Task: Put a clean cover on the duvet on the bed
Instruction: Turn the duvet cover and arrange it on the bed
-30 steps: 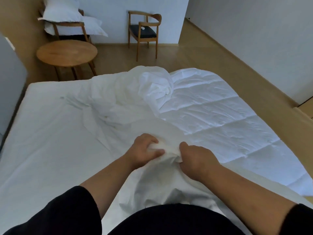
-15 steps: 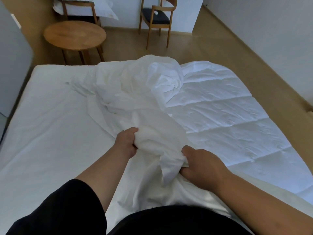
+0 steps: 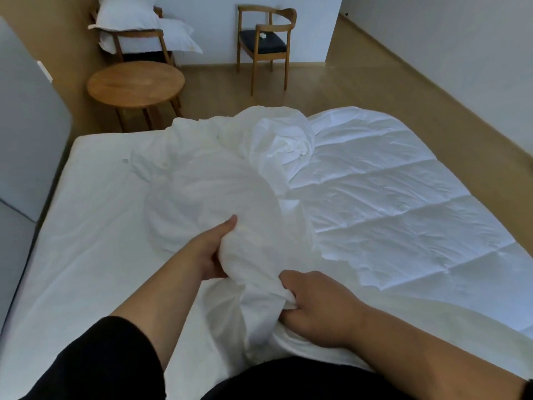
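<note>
- While the left hand (image 3: pixel 212 252) curls round a bunched fold of the white cover (image 3: pixel 230 197), thumb up along the cloth, the right hand (image 3: pixel 320 308) pinches a lower gather of it, fingers closed into the fabric
- The cover lies heaped over the middle of the bed (image 3: pixel 72 226), its far part crumpled beside the quilted duvet (image 3: pixel 403 197), which is spread flat on the bed's right side
- Beyond the bed's foot stand a round wooden table (image 3: pixel 135 82), a chair (image 3: pixel 264 41) with a dark seat, and another chair stacked with pillows (image 3: pixel 138 27), on a wooden floor
- Both forearms reach forward from black sleeves (image 3: pixel 95 368), the left hand raised above the right, the cloth stretched between them
</note>
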`<state>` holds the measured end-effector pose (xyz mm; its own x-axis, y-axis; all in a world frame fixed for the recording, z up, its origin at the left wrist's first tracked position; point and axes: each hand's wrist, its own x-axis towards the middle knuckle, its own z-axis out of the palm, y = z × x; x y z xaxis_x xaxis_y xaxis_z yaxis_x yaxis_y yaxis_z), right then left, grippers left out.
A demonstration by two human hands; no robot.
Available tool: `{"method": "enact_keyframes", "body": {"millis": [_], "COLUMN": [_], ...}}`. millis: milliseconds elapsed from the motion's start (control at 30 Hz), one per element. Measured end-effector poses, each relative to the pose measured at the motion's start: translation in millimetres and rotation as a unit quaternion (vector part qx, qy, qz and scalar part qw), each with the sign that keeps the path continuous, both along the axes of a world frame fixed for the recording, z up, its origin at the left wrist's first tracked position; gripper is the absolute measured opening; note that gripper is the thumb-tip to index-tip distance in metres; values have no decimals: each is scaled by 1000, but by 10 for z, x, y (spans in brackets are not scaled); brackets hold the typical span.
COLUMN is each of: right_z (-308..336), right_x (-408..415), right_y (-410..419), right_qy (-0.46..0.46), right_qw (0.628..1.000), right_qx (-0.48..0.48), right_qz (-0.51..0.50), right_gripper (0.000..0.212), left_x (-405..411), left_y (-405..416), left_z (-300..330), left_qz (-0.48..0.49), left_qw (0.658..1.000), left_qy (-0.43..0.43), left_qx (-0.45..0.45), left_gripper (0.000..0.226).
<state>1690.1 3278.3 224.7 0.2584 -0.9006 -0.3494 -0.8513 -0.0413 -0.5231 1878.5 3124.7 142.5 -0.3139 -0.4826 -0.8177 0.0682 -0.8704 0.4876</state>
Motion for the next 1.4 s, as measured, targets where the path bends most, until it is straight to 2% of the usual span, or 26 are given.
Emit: {"method": "enact_keyframes", "body": {"millis": [67,133,200,267,367,433,500,567,633,667,700,733,833,933,967,1033,1067,1133,1167,1200,1267,1333,1367,1400], "right_z": [13,28,37,53,131,174,186,109,-35,-134,-239,-323,-478,-506,-496,-452,-417,-330,-274,-233,-182,-150,-125,-106], "right_x": [82,177,287,430,810,1147,1469,1645,1716,1698,1659,1618,1574,1572,1569,1522,1485,1402,1364,1334,1248,1088,986,857], "right_y": [-6,8,21,-2,-100,-149,-161,-139,-91,-55,-23,12,90,78,46,-28,-85,-180,-207,-225,-217,-190,-172,-157], "right_qy": [-5,-8,-9,-15,-59,-100,-116,-53,106,184,235,257,234,180,161,115,92,61,58,52,34,15,2,-22], "right_qw": [1000,999,998,998,997,992,990,995,987,971,951,932,906,926,937,961,972,984,987,988,990,992,992,991], "right_qx": [-4,-2,1,-9,-47,-63,-62,-42,14,61,115,173,273,263,255,221,198,151,137,130,129,119,121,129], "right_qz": [19,39,58,56,28,37,56,70,116,141,164,187,224,200,179,117,91,69,67,66,50,34,24,0], "right_gripper": [25,25,25,26,25,24,23,34,57,67,69,64,32,33,37,45,44,32,28,25,20,19,20,22], "left_x": [-122,-167,-2,344,1015,1474,1934,2343,2731,2893,3012,3104,3105,2859,2764,2482,2307,1893,1679,1486,1167,943,897,905], "left_y": [32,16,-72,-181,-294,-326,-309,-183,36,171,303,423,717,823,832,906,958,1103,1172,1234,1264,1200,1154,1104], "left_z": [-16,0,57,260,752,987,1014,843,535,344,163,-28,-506,-709,-727,-642,-537,-222,-67,39,93,90,53,8], "left_qz": [-12,0,27,59,65,35,-5,-38,-48,-55,-63,-69,-53,-50,-62,-129,-182,-319,-390,-436,-459,-469,-475,-468], "left_qw": [1000,993,973,928,825,760,711,696,715,729,746,761,823,845,829,776,757,743,717,679,617,567,559,567], "left_qy": [-11,-113,-201,-301,-430,-506,-556,-586,-594,-594,-592,-588,-534,-496,-513,-538,-502,-348,-291,-269,-313,-374,-386,-390], "left_qx": [-4,-35,-109,-210,-360,-407,-431,-414,-366,-336,-299,-266,-186,-195,-214,-304,-376,-475,-499,-526,-558,-565,-559,-554], "left_gripper": [53,45,44,45,44,43,41,38,44,47,49,49,58,72,77,86,90,96,92,89,76,50,39,38]}}
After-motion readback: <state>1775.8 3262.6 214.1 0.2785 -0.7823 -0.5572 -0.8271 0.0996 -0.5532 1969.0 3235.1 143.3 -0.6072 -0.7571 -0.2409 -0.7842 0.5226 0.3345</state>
